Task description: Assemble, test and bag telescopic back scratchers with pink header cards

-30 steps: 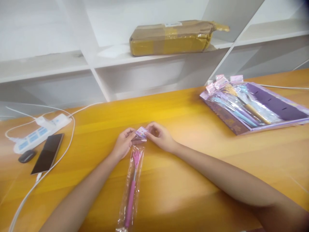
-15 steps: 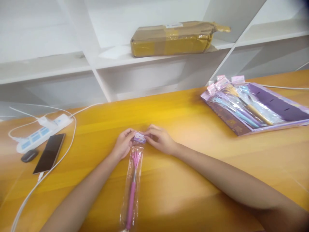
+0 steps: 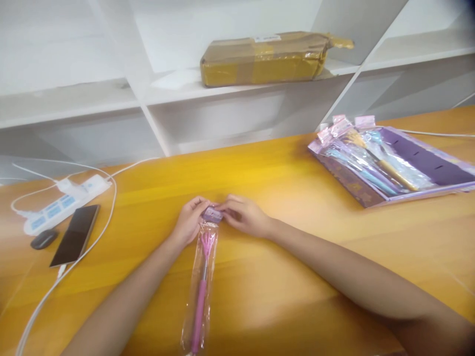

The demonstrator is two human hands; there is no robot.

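A clear plastic sleeve [image 3: 211,252] with a small purple header card [image 3: 213,214] lies along the table toward me. Inside it is a pink hand-shaped back scratcher [image 3: 200,306] with a metal shaft and pink handle. My left hand [image 3: 190,220] pinches the left side of the card between thumb and fingers. At the card's right edge, the fingertips of my right hand [image 3: 245,216] are closed on it. Exact fingertip contact is slightly blurred.
An open purple box [image 3: 454,170] at the right holds several bagged scratchers. A power strip [image 3: 67,202], phone [image 3: 75,235], dark earbud case [image 3: 44,239] and white cables lie at the left. Behind, a taped carton [image 3: 263,62] rests on a white shelf [image 3: 174,94].
The header card and the bagged scratcher have shifted slightly left and the card slightly down. Both hands keep their hold on the card.
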